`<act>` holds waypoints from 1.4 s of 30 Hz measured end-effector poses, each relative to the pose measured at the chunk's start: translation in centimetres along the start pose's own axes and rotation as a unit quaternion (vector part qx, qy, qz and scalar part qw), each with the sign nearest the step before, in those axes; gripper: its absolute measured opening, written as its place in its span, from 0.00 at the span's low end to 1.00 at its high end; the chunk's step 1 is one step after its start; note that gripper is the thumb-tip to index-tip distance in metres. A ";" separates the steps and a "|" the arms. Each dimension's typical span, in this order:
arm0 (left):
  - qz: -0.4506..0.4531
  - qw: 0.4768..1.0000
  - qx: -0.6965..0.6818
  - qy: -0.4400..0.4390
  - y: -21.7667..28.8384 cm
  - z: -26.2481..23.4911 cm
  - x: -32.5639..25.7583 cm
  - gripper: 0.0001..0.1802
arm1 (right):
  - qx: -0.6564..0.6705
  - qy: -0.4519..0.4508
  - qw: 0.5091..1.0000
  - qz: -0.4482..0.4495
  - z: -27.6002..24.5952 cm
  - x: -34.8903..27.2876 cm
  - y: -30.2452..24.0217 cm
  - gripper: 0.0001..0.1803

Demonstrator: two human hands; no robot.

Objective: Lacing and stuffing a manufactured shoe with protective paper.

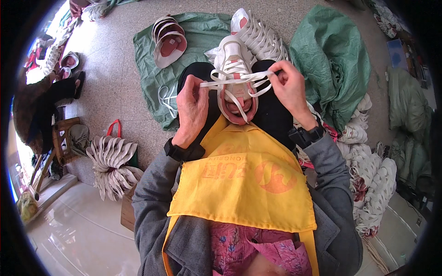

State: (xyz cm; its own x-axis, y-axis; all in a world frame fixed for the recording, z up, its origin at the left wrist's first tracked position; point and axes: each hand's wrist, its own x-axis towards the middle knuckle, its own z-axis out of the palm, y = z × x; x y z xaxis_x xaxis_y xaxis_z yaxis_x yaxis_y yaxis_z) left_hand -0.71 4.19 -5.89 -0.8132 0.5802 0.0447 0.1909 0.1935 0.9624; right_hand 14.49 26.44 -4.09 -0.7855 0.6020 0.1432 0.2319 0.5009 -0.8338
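A white shoe upper with a pink lining (230,51) lies between my knees, its toe pointing away from me. White lace (239,81) runs in rows across its front and crosses over near the tongue. My left hand (192,105) pinches one end of the lace at the left of the shoe. On the right, my right hand (289,87) pinches the lace between thumb and fingertips, with a loop hanging below. The lace is stretched between both hands above the shoe opening. A yellow apron (244,179) covers my lap just below the shoe.
Stacked shoe uppers (169,43) lie on a green sheet (202,23) with loose laces (166,100). More uppers (262,39) stand beyond the shoe. A green sack (329,60) and piled uppers (373,184) are at right. A bundle of white pieces (113,165) and another person (39,110) are left.
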 end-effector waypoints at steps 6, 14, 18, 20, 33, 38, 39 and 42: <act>0.010 0.999 0.043 -0.007 -0.2 -0.8 -0.3 0.06 | 0.226 -0.043 0.972 0.042 -0.5 -2.7 -0.5 0.08; 0.059 0.989 0.137 0.001 2.2 -1.9 -2.2 0.15 | 0.124 -0.049 0.989 0.072 -1.1 -4.6 0.9 0.08; 0.170 0.967 0.141 -0.128 2.4 -1.7 -2.6 0.15 | 0.035 -0.041 0.998 0.038 -0.4 -4.6 -0.2 0.12; 0.258 0.941 0.143 -0.168 2.3 -1.1 -2.4 0.15 | -0.022 -0.068 0.997 0.018 0.0 -4.3 -1.4 0.15; 0.250 0.888 0.245 -0.297 2.5 0.8 -3.5 0.18 | -0.086 -0.035 0.993 -0.075 2.9 -2.2 -3.4 0.12; 0.242 0.904 0.228 -0.267 2.7 -0.6 -3.2 0.19 | 0.097 -0.043 0.994 -0.037 1.5 -2.0 -3.9 0.13; 0.252 0.912 0.215 -0.241 2.7 -1.1 -3.1 0.21 | 0.100 -0.035 0.994 -0.001 0.8 -2.1 -3.2 0.13; 0.102 0.967 0.082 -0.216 3.7 -2.5 -3.3 0.23 | 0.074 0.006 0.997 0.014 -0.6 -2.7 -1.4 0.10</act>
State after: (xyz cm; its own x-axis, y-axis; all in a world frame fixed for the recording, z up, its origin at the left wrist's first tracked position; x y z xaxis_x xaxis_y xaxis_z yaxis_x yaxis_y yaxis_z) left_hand 1.32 0.99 -1.77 -0.4496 0.8897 0.0791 0.4364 0.1416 0.8886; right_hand 16.63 24.52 -3.00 -0.7730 0.6223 0.1233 0.1661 0.3860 -0.9074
